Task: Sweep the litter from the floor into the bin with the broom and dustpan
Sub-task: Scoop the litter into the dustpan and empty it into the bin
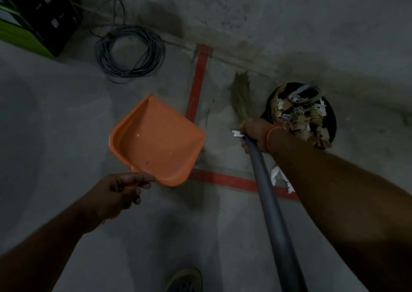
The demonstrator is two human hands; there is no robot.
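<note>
With the left hand [121,192] pinching the empty dustpan [157,140] and the right hand [254,135] gripping the broom [267,189], paper scraps [282,179] at four o'clock risk being missed beside the overfull bin [299,113].

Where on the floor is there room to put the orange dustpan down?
Bare concrete lies left of the red tape line, below the cable coil and under the dustpan. By the bin it is crowded: broom and paper scraps.
</note>
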